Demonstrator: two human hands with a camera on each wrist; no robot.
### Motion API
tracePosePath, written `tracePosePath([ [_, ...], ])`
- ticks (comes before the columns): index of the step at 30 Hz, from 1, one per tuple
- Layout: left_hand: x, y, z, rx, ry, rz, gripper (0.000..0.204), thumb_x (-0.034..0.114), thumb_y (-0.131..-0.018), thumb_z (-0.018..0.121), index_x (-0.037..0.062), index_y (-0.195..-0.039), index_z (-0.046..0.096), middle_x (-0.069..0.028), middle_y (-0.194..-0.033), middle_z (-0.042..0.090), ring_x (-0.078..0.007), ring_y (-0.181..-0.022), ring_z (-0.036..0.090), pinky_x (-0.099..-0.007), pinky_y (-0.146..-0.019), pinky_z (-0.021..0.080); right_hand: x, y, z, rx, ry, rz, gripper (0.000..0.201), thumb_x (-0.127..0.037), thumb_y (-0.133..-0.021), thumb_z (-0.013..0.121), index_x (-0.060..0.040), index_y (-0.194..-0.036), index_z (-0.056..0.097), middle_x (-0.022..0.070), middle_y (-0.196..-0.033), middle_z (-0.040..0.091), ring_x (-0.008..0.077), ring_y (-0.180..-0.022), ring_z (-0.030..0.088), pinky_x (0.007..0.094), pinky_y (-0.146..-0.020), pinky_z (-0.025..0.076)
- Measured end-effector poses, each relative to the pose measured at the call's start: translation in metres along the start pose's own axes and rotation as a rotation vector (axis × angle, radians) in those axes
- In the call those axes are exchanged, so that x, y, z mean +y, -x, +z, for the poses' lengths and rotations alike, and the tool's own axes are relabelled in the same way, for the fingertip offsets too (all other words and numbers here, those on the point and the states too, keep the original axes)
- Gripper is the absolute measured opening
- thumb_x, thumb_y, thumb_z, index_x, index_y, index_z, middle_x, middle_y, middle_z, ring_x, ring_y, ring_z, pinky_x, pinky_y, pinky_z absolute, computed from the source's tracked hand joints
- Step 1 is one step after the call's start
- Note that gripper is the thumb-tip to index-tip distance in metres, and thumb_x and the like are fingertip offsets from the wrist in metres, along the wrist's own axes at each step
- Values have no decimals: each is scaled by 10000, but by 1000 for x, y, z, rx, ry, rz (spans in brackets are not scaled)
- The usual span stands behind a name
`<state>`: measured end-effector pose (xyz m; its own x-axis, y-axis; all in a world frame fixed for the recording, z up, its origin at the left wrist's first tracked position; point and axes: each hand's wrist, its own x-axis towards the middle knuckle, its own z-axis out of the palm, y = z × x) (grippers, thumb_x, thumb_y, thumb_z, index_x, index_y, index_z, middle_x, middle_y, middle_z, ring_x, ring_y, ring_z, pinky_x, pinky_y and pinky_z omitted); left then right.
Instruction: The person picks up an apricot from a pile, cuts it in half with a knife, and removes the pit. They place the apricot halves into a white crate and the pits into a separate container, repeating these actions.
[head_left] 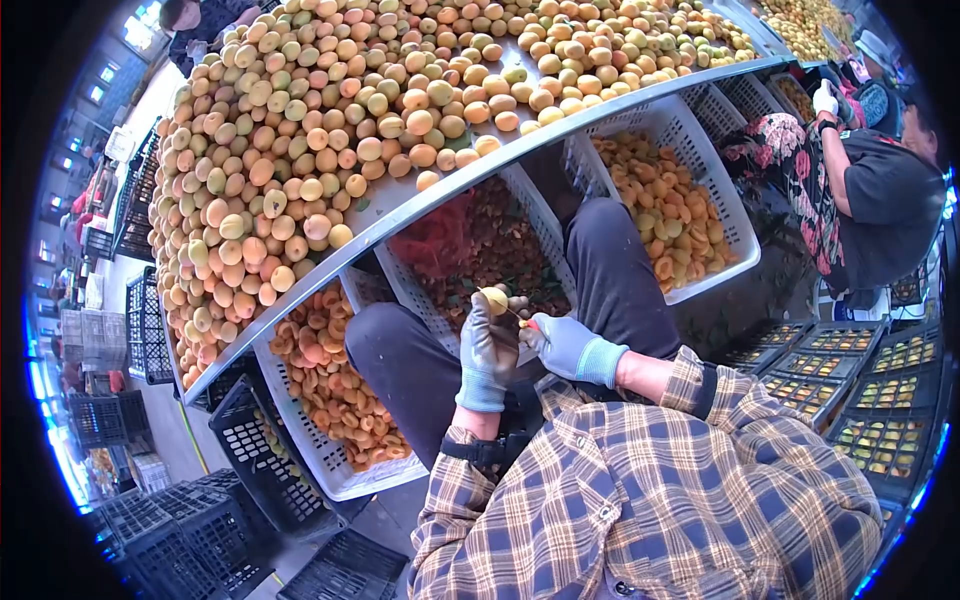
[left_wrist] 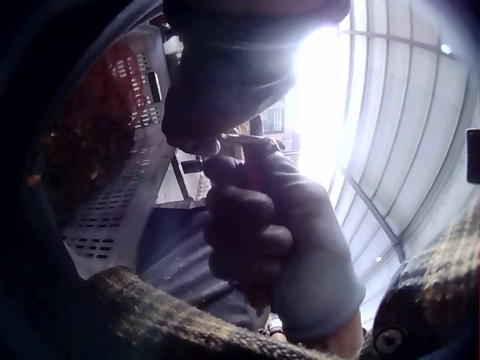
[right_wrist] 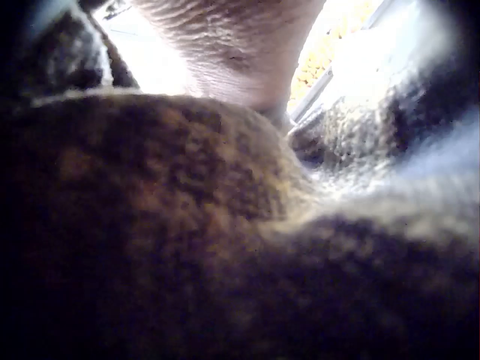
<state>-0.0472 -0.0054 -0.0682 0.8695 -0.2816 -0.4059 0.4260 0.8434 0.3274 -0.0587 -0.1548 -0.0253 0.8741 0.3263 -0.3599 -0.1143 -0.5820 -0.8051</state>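
Note:
My gloved left hand [head_left: 484, 355] holds a yellow apricot [head_left: 495, 299] up between thumb and fingers, above my lap in the head view. Close beside it, my gloved right hand [head_left: 575, 350] grips a small knife by its red handle [head_left: 531, 324], the thin metal end directed at the apricot. From the left wrist, the right hand's curled fingers [left_wrist: 247, 225] wrap the handle, and the metal blade [left_wrist: 244, 139] reaches the left hand's fingers. Plaid sleeve cloth [right_wrist: 165, 195] and a bare wrist fill the right wrist view, hiding the hand's work.
Whole apricots [head_left: 300, 150] cover the metal-edged table [head_left: 480, 168] ahead. White crates of apricot halves [head_left: 330, 375] stand at my left and right [head_left: 665, 205]. Between my knees sits a crate of brown pits [head_left: 505, 245] with red netting. Black crates [head_left: 180, 525] and another person [head_left: 880, 190] flank me.

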Motion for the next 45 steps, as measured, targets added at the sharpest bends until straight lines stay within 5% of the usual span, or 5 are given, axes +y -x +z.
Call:
tracePosePath([
  [17, -4, -8, 0, 185, -60, 91, 649, 618, -899, 454, -20, -962, 554, -136, -875, 588, -260, -793, 583, -396, -733, 509, -14, 8, -31, -28, 66, -123, 337, -334, -967, 488, -8, -910, 552, 224, -792, 616, 408, -783, 608, 425, -633, 455],
  [21, -2, -8, -3, 68, 69, 47, 617, 595, -908, 463, -12, -983, 544, -142, -916, 595, -287, -835, 590, -429, -763, 506, -16, 15, -33, 6, -17, -196, 341, -347, -961, 498, -12, -945, 561, 227, -799, 621, 431, -816, 600, 433, -641, 468],
  [28, -9, 2, 10, 151, 2, 104, 581, 582, -901, 485, 26, -1064, 532, -140, -969, 616, -278, -857, 601, -438, -806, 499, 3, 7, -1, 24, -23, -227, 366, -378, -963, 478, -17, -961, 541, 228, -766, 623, 435, -779, 606, 465, -623, 468],
  [40, -13, 1, 7, 176, 65, 83, 583, 565, -921, 468, -6, -1005, 553, -126, -929, 621, -258, -883, 597, -407, -818, 493, 21, 0, 13, 147, 396, -175, 262, -330, -939, 488, -72, -985, 481, 207, -672, 618, 417, -655, 614, 516, -572, 475],
  [45, -12, -5, 2, 133, 32, 101, 503, 497, -936, 498, 21, -1087, 553, -120, -953, 624, -235, -883, 594, -379, -809, 490, 13, -5, 6, 89, 169, -139, 273, -316, -946, 496, -45, -941, 529, 239, -737, 621, 425, -741, 614, 489, -608, 466],
])
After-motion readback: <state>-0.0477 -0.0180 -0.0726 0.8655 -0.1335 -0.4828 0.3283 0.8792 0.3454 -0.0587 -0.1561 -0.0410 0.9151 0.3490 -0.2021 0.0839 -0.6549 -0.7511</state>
